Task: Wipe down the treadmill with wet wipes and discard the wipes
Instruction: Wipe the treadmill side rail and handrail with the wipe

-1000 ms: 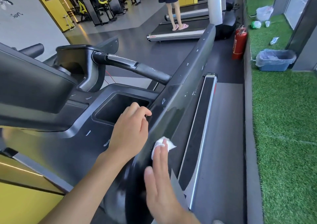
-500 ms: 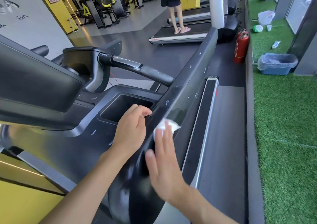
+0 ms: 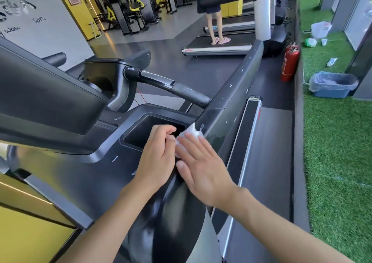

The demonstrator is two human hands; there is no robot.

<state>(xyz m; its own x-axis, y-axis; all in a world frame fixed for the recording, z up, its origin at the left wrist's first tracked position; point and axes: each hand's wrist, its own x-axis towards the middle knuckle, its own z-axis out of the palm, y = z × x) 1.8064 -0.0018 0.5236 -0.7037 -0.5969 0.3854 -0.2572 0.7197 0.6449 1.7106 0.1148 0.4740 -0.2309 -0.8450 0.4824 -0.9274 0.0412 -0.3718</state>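
The dark treadmill side rail runs up and away from me beside the console's cup recess. My right hand lies flat with straight fingers, pressing a white wet wipe against the rail's inner face. My left hand rests on the rail's edge next to the recess, its fingers curled over the rim and touching the wipe's near side. Only the wipe's upper part shows past my fingertips.
A black handlebar crosses behind the recess. A blue bin lined with a clear bag stands on green turf at right, near a red fire extinguisher. A person stands on another treadmill ahead. The running belt lies below right.
My right hand has slid the wipe up along the rail, from low on it to level with the recess. My left hand has stayed on the rail's edge.
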